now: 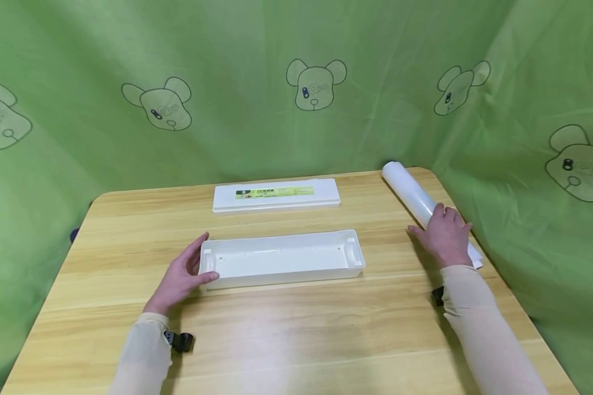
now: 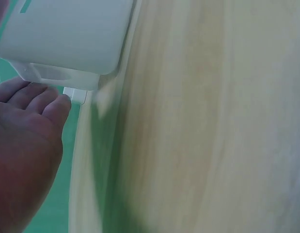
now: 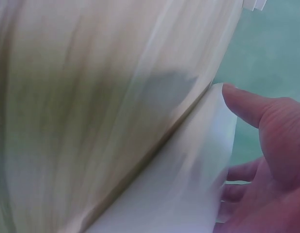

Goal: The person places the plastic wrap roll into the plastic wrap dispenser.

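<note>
A long white plastic box (image 1: pixel 281 258) without a lid lies lengthwise on the table. My left hand (image 1: pixel 180 277) is at its left end, thumb by the front corner and index finger near the back corner. In the left wrist view, the fingers (image 2: pixel 40 99) look fairly straight beside the box's end wall (image 2: pixel 67 41). At the table's right side lies a roll of clear plastic film (image 1: pixel 412 192), slanting toward me. Over its nearer part is my right hand (image 1: pixel 445 236), thumb (image 3: pixel 249 107) extended and fingers spread; firm contact is unclear.
Behind the box, a flat white lid (image 1: pixel 277 203) with a yellow-green label rests near the far edge of the wooden table (image 1: pixel 301 340). Green curtains (image 1: pixel 237 120) with bear drawings stand close around the back and sides.
</note>
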A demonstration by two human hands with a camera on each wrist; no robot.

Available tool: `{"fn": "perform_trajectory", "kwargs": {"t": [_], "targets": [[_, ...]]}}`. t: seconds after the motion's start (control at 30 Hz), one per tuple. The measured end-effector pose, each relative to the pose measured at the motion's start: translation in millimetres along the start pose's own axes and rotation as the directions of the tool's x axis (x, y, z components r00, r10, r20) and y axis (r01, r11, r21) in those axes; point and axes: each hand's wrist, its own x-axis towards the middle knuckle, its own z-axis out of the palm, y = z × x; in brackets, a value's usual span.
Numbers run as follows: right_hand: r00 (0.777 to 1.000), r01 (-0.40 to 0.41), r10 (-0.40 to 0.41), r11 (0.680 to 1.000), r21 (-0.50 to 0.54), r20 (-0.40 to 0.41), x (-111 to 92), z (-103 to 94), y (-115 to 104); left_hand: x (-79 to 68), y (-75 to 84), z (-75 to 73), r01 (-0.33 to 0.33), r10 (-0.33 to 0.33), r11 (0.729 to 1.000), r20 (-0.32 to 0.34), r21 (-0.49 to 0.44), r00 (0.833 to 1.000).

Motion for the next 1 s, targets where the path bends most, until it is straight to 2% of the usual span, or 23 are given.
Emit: {"fn": "perform_trajectory", "kwargs": {"t": [0.2,0.37,0.77,1.0], "targets": [[1.0,0.006,-0.006,1.0,0.019,-0.007,1.7,0.9,4.3,-0.4,0.7,0.5,-0.008,0.009,1.0,0.023,-0.017,1.0],[0.999,-0.038,0.036,0.997,0.063,0.034,3.7,1.7,8.0,-0.5,-1.7,0.7,-0.004,0.004,1.0,0.029,-0.016,1.0],[0.992,-0.115,0.111,0.991,0.069,0.062,6.9,4.9,19.7,-0.9,-4.9,2.2,0.013,-0.013,1.0,0.015,-0.01,1.0],[0.989,-0.132,0.126,0.988,0.076,0.082,10.2,4.8,22.0,-1.8,-5.8,2.3,0.016,-0.016,1.0,0.005,0.009,1.0]]}}
